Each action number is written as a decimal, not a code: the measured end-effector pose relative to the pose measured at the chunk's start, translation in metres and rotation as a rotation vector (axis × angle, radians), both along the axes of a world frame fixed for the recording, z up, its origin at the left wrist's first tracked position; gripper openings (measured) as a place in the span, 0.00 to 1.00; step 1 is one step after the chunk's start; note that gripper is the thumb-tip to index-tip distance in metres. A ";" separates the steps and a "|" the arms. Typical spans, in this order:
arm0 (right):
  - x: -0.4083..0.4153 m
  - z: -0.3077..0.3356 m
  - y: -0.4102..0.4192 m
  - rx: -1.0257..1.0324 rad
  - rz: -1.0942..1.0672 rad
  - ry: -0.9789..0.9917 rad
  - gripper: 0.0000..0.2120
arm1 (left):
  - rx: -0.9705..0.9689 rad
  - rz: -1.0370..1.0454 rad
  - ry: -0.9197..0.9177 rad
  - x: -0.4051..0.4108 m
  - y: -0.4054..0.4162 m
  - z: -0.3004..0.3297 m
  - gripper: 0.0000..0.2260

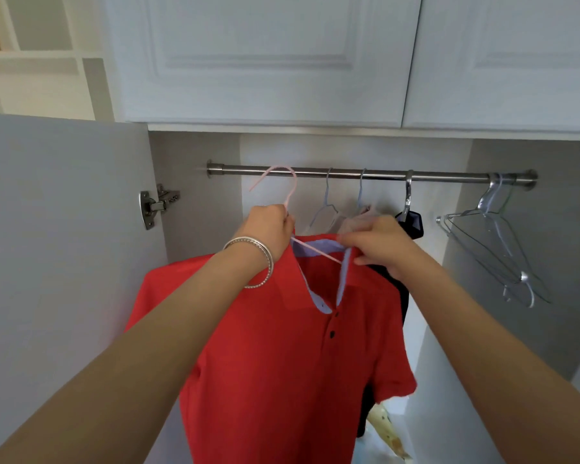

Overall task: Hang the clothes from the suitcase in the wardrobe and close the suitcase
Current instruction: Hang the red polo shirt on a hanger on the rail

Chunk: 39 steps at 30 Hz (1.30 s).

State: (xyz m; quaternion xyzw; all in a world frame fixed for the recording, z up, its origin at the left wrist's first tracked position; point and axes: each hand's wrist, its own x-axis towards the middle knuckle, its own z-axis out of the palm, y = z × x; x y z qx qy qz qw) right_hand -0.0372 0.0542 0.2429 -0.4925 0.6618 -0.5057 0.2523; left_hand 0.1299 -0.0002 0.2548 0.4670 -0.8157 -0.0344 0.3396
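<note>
The red polo (275, 356) hangs with its long axis vertical, collar up and hem down out of view, its buttoned front turned toward the camera. It sits in the left half of the open wardrobe (195, 262), just below the rod (315, 171). It hangs on a pink hanger (283, 182) whose hook curves up in front of the rod with its open tip pointing left; whether the hook rests on the rod cannot be told. One thin hanger arm slants down to the right across the blue-lined collar opening.

Just right of the polo, two pale hangers (329, 199) carrying light garments hang from the rod, partly hidden behind the hands. Next comes a dark garment (412, 222) on a clip hanger, its lower part falling behind the polo's right shoulder. Well to the right, a bunch of empty wire hangers (496, 242) hangs at the rod's end. The open door (64, 262) with its hinge (158, 204) stands to the left; closed upper cabinet doors (265, 61) run above.

Both arms reach up and forward. The left hand (270, 226), with bangles (255, 259) on the wrist, has its fingers curled round the hanger's neck just below the hook. The right hand (379, 239) pinches the collar's right side between thumb and fingertips.
</note>
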 end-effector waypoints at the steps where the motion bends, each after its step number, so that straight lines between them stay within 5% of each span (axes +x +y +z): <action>1: 0.013 0.006 0.004 0.014 0.126 -0.021 0.06 | 0.007 -0.012 -0.006 -0.002 0.000 -0.001 0.15; 4: 0.026 0.011 0.006 0.050 0.358 0.104 0.13 | 0.016 -0.043 0.016 0.000 -0.002 -0.002 0.15; 8: 0.011 -0.008 0.001 -0.076 0.212 0.650 0.12 | 0.012 -0.086 0.111 0.013 -0.007 0.004 0.15; 10: 0.005 -0.023 -0.002 -0.131 0.144 0.720 0.10 | 0.032 -0.119 0.133 0.019 -0.008 0.007 0.15; 15: -0.020 -0.037 -0.011 -0.310 -0.022 0.554 0.27 | 0.153 -0.181 0.155 0.041 -0.018 0.000 0.15; 19: -0.041 -0.031 -0.002 -0.358 -0.006 0.365 0.19 | 0.316 -0.194 0.117 0.072 -0.031 -0.020 0.13; 23: -0.056 -0.032 0.004 -0.380 -0.028 0.269 0.16 | 0.213 -0.089 -0.160 0.088 -0.038 -0.034 0.17; 26: -0.065 -0.036 0.008 -0.347 -0.020 0.293 0.20 | 0.251 -0.121 -0.056 0.093 -0.041 -0.038 0.09; 34: -0.078 -0.039 0.020 -0.292 -0.018 0.490 0.27 | 0.328 -0.261 0.128 0.089 -0.049 -0.022 0.12; 39: -0.076 -0.035 0.029 -0.307 0.001 0.303 0.25 | 0.307 -0.202 0.032 0.082 -0.053 -0.026 0.16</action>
